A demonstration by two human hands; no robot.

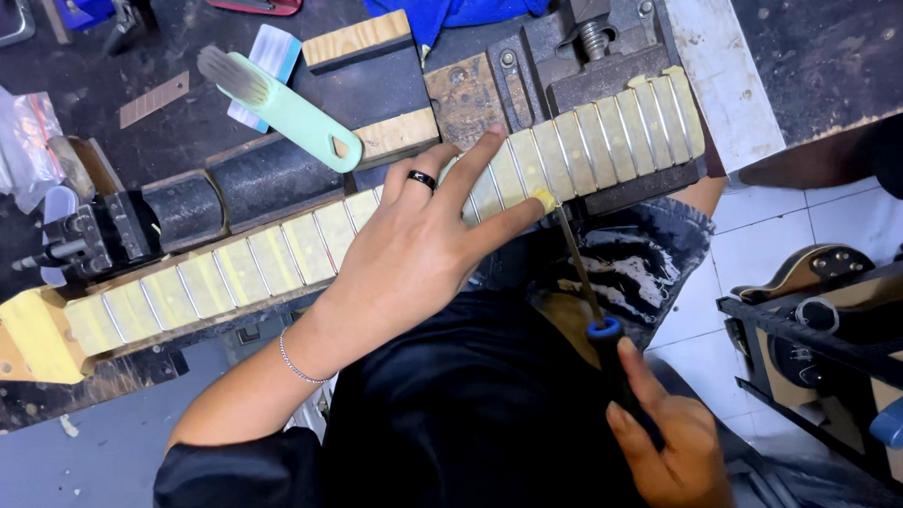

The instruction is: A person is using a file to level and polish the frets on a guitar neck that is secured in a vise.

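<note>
Dark cluttered workbench [825,51] carries guitar neck [271,255], clamped in vises, frets up, tape between frets. Left hand [412,255] open, fingers spread flat on fretboard. Right hand [678,446] closed around fret file [584,279], tip probably touching fret edge. Risk: file slip gouges fretboard or nicks thumb. Green brush [281,105] rests behind neck.

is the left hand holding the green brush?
No. The left hand lies flat on the guitar neck, while the green brush rests apart on the bench behind it.
</note>
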